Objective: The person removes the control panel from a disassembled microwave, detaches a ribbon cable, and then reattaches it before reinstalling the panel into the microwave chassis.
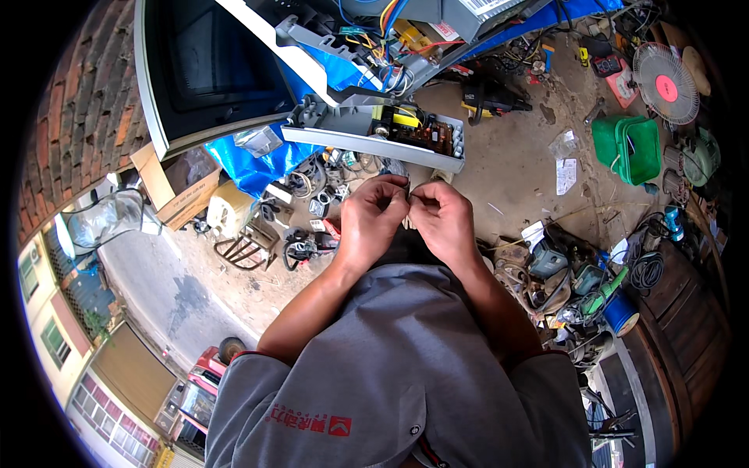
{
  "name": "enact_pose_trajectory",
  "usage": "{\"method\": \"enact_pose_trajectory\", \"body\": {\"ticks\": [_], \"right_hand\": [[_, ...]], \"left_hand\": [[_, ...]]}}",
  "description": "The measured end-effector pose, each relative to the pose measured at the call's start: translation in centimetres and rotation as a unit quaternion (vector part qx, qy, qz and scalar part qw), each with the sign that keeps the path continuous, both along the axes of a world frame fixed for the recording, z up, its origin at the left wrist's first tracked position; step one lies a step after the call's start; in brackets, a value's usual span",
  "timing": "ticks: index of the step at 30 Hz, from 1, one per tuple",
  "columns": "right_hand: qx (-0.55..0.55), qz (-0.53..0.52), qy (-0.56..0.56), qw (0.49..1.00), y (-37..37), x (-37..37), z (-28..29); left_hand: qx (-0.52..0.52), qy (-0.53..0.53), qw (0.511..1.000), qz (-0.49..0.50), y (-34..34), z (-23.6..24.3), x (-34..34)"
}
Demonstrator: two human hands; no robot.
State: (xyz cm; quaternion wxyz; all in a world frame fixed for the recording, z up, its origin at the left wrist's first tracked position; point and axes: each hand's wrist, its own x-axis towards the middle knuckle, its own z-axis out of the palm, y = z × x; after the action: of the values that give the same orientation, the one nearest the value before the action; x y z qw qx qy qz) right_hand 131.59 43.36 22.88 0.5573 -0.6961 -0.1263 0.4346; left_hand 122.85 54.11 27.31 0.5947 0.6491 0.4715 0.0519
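Upper ctr of frame, open appliance (312, 35) w/ loose wires; below it, grey tray (374, 147), long axis L–R, dipping slightly toward frame R, circuit board (429, 134) in its R end. Mid-frame, just below tray: L hand (373, 217) & R hand (446, 221), fingertips pinching small dark piece (407, 186) betw. them; mostly hidden, can't tell its axis or which way it points.

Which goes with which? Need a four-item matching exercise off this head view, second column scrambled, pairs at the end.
1. left hand
2. fan
3. bucket nearest the fan
4. circuit board

A. in a long grey tray
B. green
C. close beside the right hand
D. round, with a pinkish-red centre

Pairs: 1-C, 2-D, 3-B, 4-A
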Motion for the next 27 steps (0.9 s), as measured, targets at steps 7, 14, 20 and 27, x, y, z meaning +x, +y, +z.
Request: {"method": "enact_pose_trajectory", "body": {"ticks": [7,14,20,27], "right_hand": [[0.015,0.023,0.033,0.999,-0.8,0.9,-1.0],[0.147,-0.004,0.251,0.957,-2.1,2.6,-0.9],[0.182,0.020,0.278,0.943,-1.7,3.6,0.1],[0.222,0.040,0.331,0.916,-1.7,4.7,-0.3]], "left_hand": [[0.022,-0.029,0.999,0.010,0.3,-0.4,-0.4],[-0.076,-0.066,0.992,-0.070,1.5,0.1,-1.5],[0.136,-0.123,0.916,-0.357,3.5,1.3,-2.2],[0.176,-0.084,0.899,-0.393,4.3,1.8,-0.5]]}}
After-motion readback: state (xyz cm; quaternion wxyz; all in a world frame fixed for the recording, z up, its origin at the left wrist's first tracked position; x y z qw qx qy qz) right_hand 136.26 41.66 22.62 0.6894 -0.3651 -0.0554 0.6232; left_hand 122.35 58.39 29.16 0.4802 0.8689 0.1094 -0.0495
